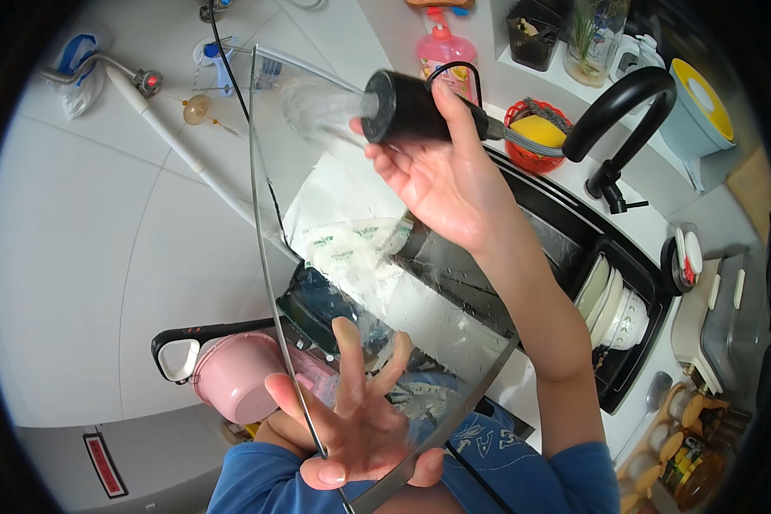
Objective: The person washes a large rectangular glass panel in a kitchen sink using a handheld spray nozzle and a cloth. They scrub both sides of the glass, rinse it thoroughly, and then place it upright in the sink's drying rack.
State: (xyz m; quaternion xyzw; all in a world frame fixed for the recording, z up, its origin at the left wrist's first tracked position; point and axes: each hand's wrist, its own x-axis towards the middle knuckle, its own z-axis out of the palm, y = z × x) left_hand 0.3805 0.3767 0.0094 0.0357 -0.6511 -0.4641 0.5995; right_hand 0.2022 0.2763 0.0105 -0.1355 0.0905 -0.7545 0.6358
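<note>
A large clear pane point(446, 327), glass or clear plastic, stands tilted in front of me with water drops on it. My left hand point(366, 424) grips its lower end; the fingers spread behind it and show through. Above, my right hand point(450, 173) holds a black pull-out faucet spray head point(401, 106). Water point(324, 109) gushes from its face to the left, onto the upper part of the pane. A grey hose links the spray head to the black faucet point(646, 96) at the right.
Right of the pane, a black sink point(552, 234) holds a rack with stacked bowls point(617, 315). A red basket point(533, 157) with a yellow sponge and a pink soap bottle point(446, 51) stand behind. A pink bucket point(238, 379) and white pipe point(180, 144) are left.
</note>
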